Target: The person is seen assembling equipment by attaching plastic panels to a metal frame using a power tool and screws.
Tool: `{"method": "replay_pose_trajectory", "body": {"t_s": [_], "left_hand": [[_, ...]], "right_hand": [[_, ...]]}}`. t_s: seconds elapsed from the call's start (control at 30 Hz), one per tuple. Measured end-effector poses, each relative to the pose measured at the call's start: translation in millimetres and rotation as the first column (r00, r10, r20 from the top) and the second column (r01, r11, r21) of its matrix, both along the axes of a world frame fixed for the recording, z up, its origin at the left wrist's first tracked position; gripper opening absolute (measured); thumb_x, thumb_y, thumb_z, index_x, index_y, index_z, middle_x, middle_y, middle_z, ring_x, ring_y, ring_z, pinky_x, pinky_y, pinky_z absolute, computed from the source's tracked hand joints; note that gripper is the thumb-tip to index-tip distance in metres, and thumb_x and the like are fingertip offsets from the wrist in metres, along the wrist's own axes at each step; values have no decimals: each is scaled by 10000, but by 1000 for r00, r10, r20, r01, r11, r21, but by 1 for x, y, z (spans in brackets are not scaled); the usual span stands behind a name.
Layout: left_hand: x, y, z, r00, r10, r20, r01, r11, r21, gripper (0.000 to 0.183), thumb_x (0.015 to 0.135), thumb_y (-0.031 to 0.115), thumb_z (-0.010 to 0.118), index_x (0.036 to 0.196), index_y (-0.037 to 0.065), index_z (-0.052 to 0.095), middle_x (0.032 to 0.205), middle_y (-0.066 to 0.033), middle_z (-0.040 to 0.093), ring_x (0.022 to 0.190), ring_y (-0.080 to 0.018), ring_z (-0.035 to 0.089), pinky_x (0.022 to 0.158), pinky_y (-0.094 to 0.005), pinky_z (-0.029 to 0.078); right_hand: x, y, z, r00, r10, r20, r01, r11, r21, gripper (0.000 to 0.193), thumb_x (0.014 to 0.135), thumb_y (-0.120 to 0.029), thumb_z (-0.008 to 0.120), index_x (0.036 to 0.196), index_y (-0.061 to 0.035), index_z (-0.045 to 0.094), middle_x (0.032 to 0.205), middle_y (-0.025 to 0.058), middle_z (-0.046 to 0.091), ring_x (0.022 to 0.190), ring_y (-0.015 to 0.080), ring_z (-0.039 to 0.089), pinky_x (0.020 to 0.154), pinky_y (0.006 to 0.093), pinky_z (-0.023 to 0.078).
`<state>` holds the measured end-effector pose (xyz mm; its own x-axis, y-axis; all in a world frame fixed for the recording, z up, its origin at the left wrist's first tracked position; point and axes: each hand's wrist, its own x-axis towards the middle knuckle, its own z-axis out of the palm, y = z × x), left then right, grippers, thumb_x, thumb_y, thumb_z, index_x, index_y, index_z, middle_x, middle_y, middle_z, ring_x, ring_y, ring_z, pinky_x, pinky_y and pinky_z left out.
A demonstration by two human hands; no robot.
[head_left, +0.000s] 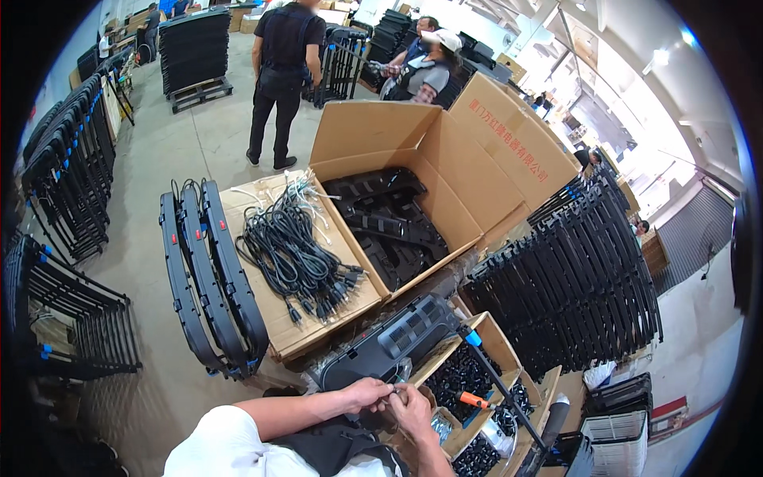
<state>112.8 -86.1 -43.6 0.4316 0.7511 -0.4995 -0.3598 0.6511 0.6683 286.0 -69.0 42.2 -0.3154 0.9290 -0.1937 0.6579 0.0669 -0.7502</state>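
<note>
Left hand (368, 395) and right hand (412, 411) close together at the fingertips; whether clamped on anything, cannot tell; black panel (355, 362) just beyond; light pinch, steady wrists likely best; small black parts (461, 372) rightward, cable bundle (292, 246) farther out

View: head, left fisheye on your head | Facing: down and ahead, past your left hand (367, 394) and right hand (414, 410) | Range: both close, carton (469, 187) just beyond, pallet (199, 95) far | Edges: bent, dark-rimmed
</note>
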Motion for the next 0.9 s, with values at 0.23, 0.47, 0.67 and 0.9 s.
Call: {"method": "replay_pose_trajectory", "body": {"t_s": [0.23,0.47,0.67,0.9], "left_hand": [[-15,0,23,994,96,59,-97,995,-2,357,1119,359,485,1141,70,694,954,-21,730,714,-99,606,573,-253,477],[-37,-33,30,992,41,122,-44,999,20,306,1094,252,549,1255,-1,609,1112,-61,700,888,-157,646,775,-278,543],[-59,-52,51,988,-138,69,135,990,47,366,1117,363,534,1194,25,649,825,-2,637,636,-99,590,543,-230,476],[-82,-62,49,995,-63,-76,69,995,71,329,1110,342,547,1263,75,662,805,38,543,683,-65,498,585,-229,411]], "right_hand": [[-18,13,7,986,71,149,-121,923,364,346,897,-286,761,1180,-88,756,982,145,748,858,289,723,791,390,574],[-60,49,-4,988,61,144,-108,932,346,329,902,-269,765,1187,-105,755,880,106,703,764,278,688,705,395,553],[-108,46,-21,985,147,91,-172,898,406,315,880,-262,791,1159,-118,764,786,87,634,669,249,614,637,381,510],[-122,43,-36,969,210,128,-245,863,441,311,879,-256,782,1158,-121,760,840,94,667,708,276,641,659,408,528]]}}
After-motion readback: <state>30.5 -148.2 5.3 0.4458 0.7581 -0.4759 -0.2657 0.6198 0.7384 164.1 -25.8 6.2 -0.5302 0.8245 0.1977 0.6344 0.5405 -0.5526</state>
